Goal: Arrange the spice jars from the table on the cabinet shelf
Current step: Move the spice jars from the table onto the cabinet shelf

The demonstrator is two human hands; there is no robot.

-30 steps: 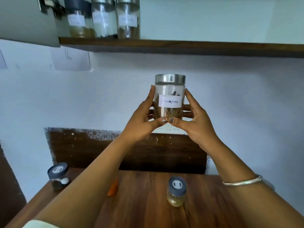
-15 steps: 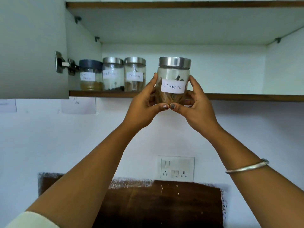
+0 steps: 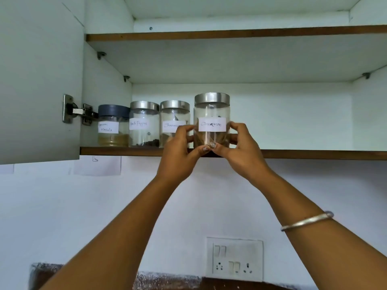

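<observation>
Pale wall (image 3: 62,206) — white switch-and-socket panel (image 3: 234,259) low right, paper sheet (image 3: 97,165) upper left.

The clear, steel-lidded cinnamon jar (image 3: 212,114) is held upright at the front edge of the cabinet shelf (image 3: 314,154), just right of three labelled jars (image 3: 144,124).

Held jar (image 3: 212,114): silver lid (image 3: 212,99), white label (image 3: 212,124) (black handwriting); masala jar (image 3: 113,132): grey lid (image 3: 113,110).

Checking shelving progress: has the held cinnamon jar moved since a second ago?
Yes. The held cinnamon jar has gone up: it was well below the shelf, and its base is now level with that shelf's front edge.
</observation>
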